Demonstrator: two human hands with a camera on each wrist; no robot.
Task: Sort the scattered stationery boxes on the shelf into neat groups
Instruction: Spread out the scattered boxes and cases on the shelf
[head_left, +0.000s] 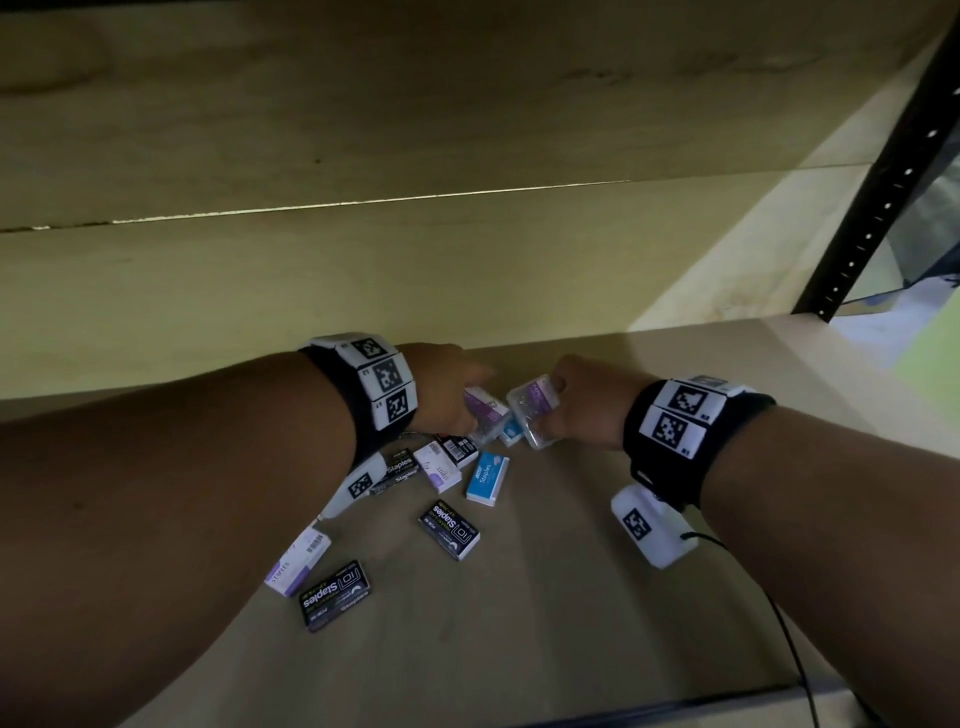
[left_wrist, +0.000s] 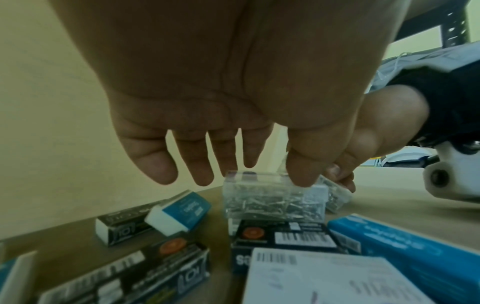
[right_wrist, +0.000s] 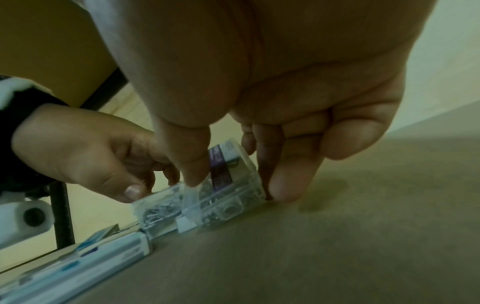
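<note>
Two clear plastic boxes of metal clips with purple labels lie at the back of the pile. My right hand (head_left: 550, 410) pinches the right clear box (head_left: 535, 410) between thumb and fingers; the box (right_wrist: 223, 185) is tilted on the shelf. My left hand (head_left: 467, 410) is over the left clear box (head_left: 485, 408), its thumb on the box's (left_wrist: 272, 197) top edge and its fingers behind it. Nearer me lie scattered staple boxes: a black one (head_left: 449, 530), a blue one (head_left: 487, 477) and a white-purple one (head_left: 297, 561).
The wooden shelf board (head_left: 571, 597) has bare surface to the right of the pile. Another black box (head_left: 335, 595) lies near the front edge. The shelf's back wall (head_left: 363, 286) is close behind my hands. A black metal upright (head_left: 883, 176) stands at right. A thin cable (head_left: 789, 639) trails off my right wrist.
</note>
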